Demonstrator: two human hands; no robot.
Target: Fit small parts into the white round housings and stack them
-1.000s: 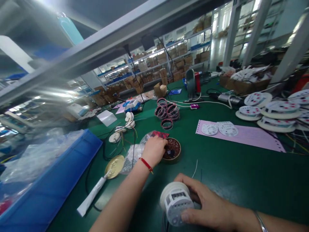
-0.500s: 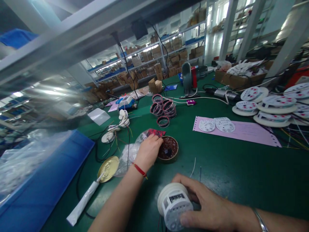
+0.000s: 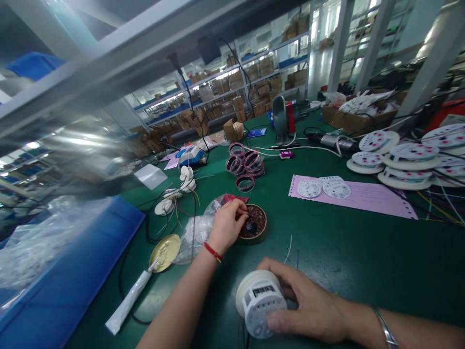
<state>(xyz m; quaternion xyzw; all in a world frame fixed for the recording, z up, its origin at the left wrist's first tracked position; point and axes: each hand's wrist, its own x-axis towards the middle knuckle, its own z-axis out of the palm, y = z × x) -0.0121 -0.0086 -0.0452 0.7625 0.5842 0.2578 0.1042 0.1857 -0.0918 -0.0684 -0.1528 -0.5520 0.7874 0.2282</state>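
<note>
My left hand (image 3: 228, 224), with a red band at the wrist, reaches over the left edge of a round tin (image 3: 260, 224) of small dark brown pieces. Its thumb and fingertips are pinched together; whatever is between them is too small to make out. Near the table's front, my right hand (image 3: 303, 303) grips a white round housing (image 3: 262, 305) between thumb and fingers. The housing is tilted, showing a dark slot on its side and holes in its face. Thin wires hang below it. A clear plastic bag (image 3: 196, 232) lies beside my left forearm.
A blue bin (image 3: 94, 261) stands at the left, near a white tube (image 3: 129, 303) and a yellowish lid (image 3: 167, 252). Dark rings (image 3: 244, 183) sit mid-table. Pink paper (image 3: 370, 198) bears white discs. Stacked white discs (image 3: 410, 162) and wires are at the right, a cylindrical machine (image 3: 279, 118) behind.
My left hand has lifted slightly from the tin's left side, its thumb and fingers now drawn into a pinch. My right hand and the housing have barely shifted.
</note>
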